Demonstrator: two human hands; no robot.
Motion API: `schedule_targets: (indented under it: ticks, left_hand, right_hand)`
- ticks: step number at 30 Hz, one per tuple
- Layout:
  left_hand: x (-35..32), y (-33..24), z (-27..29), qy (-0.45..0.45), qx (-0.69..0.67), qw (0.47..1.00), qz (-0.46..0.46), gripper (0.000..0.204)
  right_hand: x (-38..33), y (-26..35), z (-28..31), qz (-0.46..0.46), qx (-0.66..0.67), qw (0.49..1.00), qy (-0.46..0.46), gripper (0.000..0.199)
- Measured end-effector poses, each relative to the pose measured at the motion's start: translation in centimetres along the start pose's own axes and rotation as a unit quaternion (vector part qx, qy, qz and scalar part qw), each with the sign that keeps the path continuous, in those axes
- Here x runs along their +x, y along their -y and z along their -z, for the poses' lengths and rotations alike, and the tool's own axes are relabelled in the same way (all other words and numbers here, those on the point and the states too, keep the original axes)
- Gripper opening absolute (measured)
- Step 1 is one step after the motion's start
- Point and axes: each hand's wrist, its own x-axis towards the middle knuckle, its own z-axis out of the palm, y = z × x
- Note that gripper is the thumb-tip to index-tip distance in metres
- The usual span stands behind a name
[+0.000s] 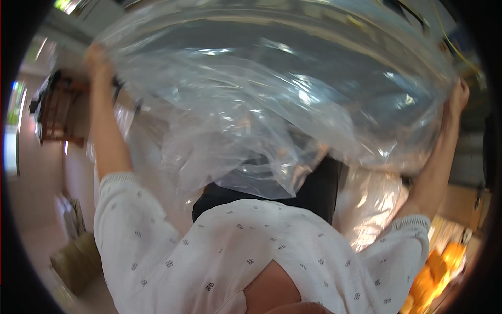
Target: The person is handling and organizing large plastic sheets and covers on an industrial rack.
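Observation:
A large clear plastic bag or sheet [251, 99] hangs stretched between my raised arms, creased and shiny, with its lower part bunched over my lap. At its far left corner my left hand [97, 57] is closed on the edge, a little blurred. My right hand [459, 95] grips the opposite edge at the far right, its fingers curled and partly hidden by the plastic. Both arms are spread wide. Dark trousers [319, 183] show beneath the sheet's lower folds.
More crumpled clear plastic [374, 201] lies by my right side. A brown wooden stand [65, 107] is off to the left, with an olive-brown bundle [78, 261] lower down. Bright orange material [439, 269] sits at the lower right, below a wooden cabinet [463, 209].

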Motion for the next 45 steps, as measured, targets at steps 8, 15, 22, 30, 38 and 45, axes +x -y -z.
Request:
schedule_targets:
  ticks: [8, 15, 22, 30, 38, 45]
  left_hand:
    - [-8.9, -5.0, -15.9, 0.043, -0.247, 0.954, 0.167, 0.022]
    - [-6.5, -5.5, -19.0, 0.066, -0.293, 0.938, 0.172, 0.016]
    - [-5.1, -5.0, -20.2, 0.072, -0.282, 0.944, 0.152, 0.014]
    - [-3.7, -3.9, -20.8, 0.107, -0.201, 0.961, 0.155, 0.024]
    - [-3.4, -3.3, -19.6, 0.043, -0.353, 0.891, 0.283, 0.009]
    - [-2.7, 0.6, -17.9, -0.134, -0.249, 0.941, 0.185, 0.013]
  right_hand:
    - [-5.8, -14.9, 1.3, -0.046, -0.026, 0.996, 0.065, 0.024]
    - [-5.0, -13.8, 0.3, -0.008, -0.198, 0.977, 0.074, 0.024]
    - [-4.5, -13.0, -0.6, -0.006, -0.196, 0.978, 0.067, 0.025]
    - [-4.3, -12.4, -0.6, 0.042, -0.294, 0.954, -0.037, 0.036]
    - [-4.5, -10.6, -0.2, -0.058, -0.254, 0.965, 0.010, 0.029]
    - [-4.6, -9.8, -1.5, -0.045, -0.177, 0.983, 0.019, 0.036]
